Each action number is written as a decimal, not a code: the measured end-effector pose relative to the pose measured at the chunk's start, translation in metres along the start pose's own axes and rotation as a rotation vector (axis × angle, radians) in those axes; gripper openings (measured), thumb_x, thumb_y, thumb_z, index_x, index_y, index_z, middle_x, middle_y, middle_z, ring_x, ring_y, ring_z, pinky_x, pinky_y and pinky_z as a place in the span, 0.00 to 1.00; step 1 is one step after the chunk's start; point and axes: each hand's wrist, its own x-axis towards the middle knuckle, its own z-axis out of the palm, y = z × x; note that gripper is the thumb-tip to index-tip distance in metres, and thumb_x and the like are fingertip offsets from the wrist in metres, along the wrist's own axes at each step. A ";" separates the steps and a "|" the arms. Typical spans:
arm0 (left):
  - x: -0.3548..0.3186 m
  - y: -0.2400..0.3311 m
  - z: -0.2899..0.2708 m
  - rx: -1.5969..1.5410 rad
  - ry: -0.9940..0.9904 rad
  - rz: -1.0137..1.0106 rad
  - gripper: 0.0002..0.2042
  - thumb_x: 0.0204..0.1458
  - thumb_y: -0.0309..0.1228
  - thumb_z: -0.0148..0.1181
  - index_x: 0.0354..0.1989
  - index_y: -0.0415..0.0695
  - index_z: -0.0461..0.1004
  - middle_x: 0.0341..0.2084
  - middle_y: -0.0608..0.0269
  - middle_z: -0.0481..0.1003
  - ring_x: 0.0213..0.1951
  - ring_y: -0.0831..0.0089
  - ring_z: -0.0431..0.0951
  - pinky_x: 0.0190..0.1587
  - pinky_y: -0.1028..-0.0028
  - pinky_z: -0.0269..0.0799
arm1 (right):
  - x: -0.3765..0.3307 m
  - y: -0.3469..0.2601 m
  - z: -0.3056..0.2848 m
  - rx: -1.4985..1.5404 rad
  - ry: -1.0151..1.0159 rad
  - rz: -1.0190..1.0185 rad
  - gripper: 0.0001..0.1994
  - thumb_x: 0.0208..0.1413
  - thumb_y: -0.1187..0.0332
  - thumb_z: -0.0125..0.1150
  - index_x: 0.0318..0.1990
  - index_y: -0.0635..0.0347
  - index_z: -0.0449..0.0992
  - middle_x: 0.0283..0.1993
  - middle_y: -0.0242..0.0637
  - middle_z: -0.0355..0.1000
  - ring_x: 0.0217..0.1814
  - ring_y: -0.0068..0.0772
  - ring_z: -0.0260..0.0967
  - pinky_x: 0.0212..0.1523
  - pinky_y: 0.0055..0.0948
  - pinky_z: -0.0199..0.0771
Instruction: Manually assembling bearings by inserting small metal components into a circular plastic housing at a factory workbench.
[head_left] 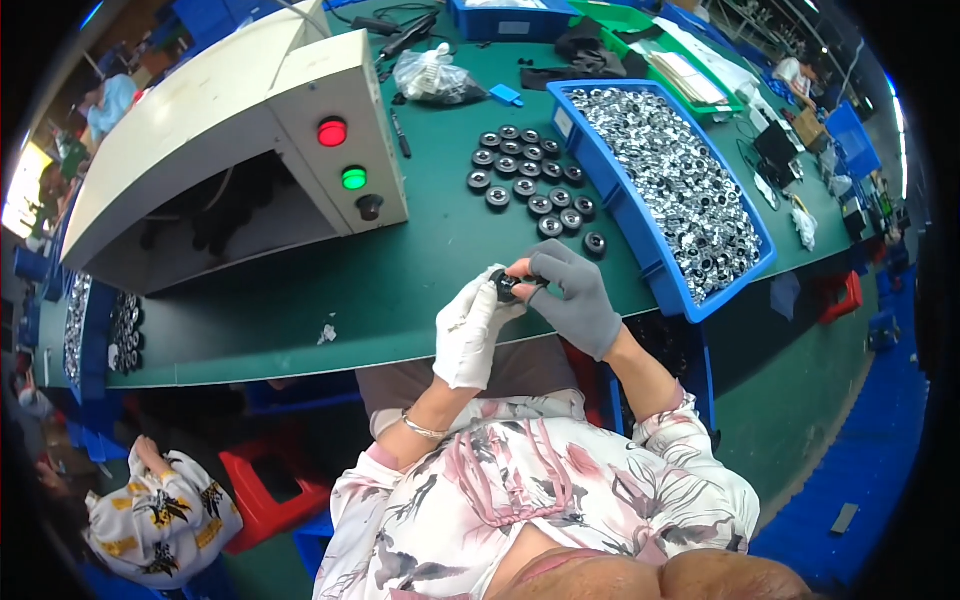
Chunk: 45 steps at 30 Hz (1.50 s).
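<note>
Just past the front edge of the green table, my two hands meet at a small round black part (pixel 506 286). My left hand (pixel 470 328), in a white glove, is closed round its left side. My right hand (pixel 575 295), in a grey glove with bare fingertips, pinches it from the right; whether a second small piece is between those fingertips is hidden. Several similar black round parts with shiny centres (pixel 525 187) stand in loose rows beyond my hands. To their right, a blue bin (pixel 640 225) is full of small shiny metal parts (pixel 665 170).
On the left stands a beige machine (pixel 340 90) with a red light (pixel 331 131), a green light (pixel 354 178) and a dark opening. A pen (pixel 401 134), a plastic bag (pixel 435 78) and a green tray (pixel 690 80) lie farther back. Another person (pixel 165 510) sits at lower left near a red stool (pixel 265 485).
</note>
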 end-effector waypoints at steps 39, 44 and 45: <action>-0.022 0.033 -0.012 0.545 0.029 0.697 0.12 0.61 0.25 0.59 0.53 0.38 0.74 0.43 0.62 0.75 0.44 0.74 0.77 0.50 0.74 0.73 | 0.006 0.013 0.061 0.588 0.018 -0.074 0.20 0.55 0.60 0.72 0.45 0.64 0.74 0.46 0.36 0.68 0.44 0.24 0.65 0.44 0.23 0.66; -0.029 0.049 -0.011 0.810 0.042 0.724 0.13 0.53 0.27 0.66 0.47 0.39 0.78 0.36 0.57 0.75 0.39 0.62 0.77 0.43 0.68 0.73 | 0.001 0.009 0.063 0.675 0.005 -0.004 0.21 0.54 0.57 0.73 0.42 0.64 0.72 0.44 0.33 0.67 0.42 0.22 0.63 0.43 0.21 0.62; -0.029 0.050 -0.010 0.811 0.043 0.721 0.13 0.53 0.27 0.66 0.47 0.39 0.78 0.36 0.57 0.75 0.39 0.62 0.77 0.43 0.68 0.73 | 0.000 0.010 0.064 0.676 0.009 0.007 0.21 0.54 0.56 0.73 0.41 0.63 0.71 0.43 0.32 0.66 0.41 0.21 0.63 0.43 0.20 0.62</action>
